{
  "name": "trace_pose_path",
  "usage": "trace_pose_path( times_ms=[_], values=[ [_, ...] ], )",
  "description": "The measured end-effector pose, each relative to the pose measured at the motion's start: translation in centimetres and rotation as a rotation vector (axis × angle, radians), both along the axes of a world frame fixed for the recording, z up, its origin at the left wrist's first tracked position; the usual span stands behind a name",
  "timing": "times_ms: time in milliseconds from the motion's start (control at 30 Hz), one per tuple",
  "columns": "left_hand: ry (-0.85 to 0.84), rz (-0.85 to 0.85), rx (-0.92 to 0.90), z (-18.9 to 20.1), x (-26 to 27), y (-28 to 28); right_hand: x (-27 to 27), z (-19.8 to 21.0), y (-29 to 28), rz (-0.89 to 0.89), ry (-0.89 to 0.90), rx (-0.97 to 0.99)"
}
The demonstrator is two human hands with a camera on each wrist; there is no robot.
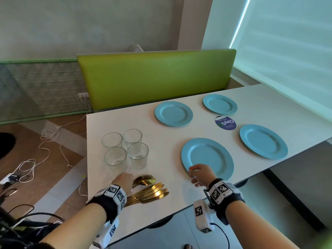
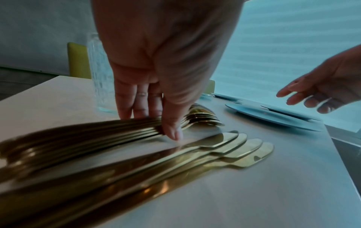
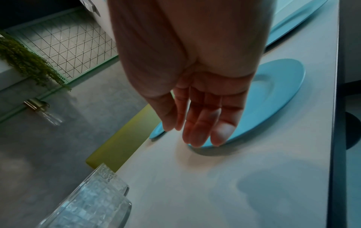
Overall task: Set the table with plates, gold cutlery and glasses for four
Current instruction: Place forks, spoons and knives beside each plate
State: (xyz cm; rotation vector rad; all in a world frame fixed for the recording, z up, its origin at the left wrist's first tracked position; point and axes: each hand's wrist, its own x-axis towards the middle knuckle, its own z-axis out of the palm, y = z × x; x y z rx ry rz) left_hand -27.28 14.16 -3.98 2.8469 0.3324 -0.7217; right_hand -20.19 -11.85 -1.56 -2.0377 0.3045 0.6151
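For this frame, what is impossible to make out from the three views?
- Head view: the left hand covers its fingers and the spoon handles.
- Left wrist view: the handles are motion-blurred; the count of spoons is unclear.
- Head view: small print on the round sticker is too small.
- Right wrist view: the right hand hides part of the nearest plate.

The left hand point(image 1: 124, 182) reaches forward with the palm down, fingers point(image 2: 125, 104) and thumb pointing downward and closing in a pinch. A black wrist band with white marker blocks wraps the left wrist, and the bare forearm comes in from the lower left. The right hand point(image 1: 200, 174) hangs in the air farther to the right, its fingers point(image 3: 197, 123) nearly straight, relaxed and slightly spread, gripping nothing. The right wrist carries the same kind of band.
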Motion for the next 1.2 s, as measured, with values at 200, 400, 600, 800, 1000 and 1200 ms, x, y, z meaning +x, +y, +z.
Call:
trace_pose_path(
  times_ms=[200, 400, 600, 800, 1000, 1200],
  values=[
    [-0.004, -0.006, 0.021, -0.2, 0.4, -0.3, -0.6, 0.1, 0.1, 0.024, -0.011, -0.040],
    [-0.123, 0.009, -0.175, 1.5, 2.3, -2.7, -0.2, 1.0, 0.7, 0.072, -0.047, -0.067],
    [-0.265, 0.240, -0.750, 4.9, 6.6, -7.8, 0.9, 3.0, 1.7, 0.151, -0.057, 0.087],
    [-0.107, 0.446, -1.291, 7.5, 10.5, -12.4, 3.2, 6.1, 0.1, 0.005, -0.046, 0.343],
    [-0.105, 0.333, -1.239, 7.2, 14.0, -15.6, 6.0, 7.2, -3.5, -0.085, 0.031, 0.408],
    [-0.114, 0.291, -1.157, 7.3, 17.9, -19.5, 10.4, 7.0, -7.4, -0.119, 0.061, 0.407]
  ],
)
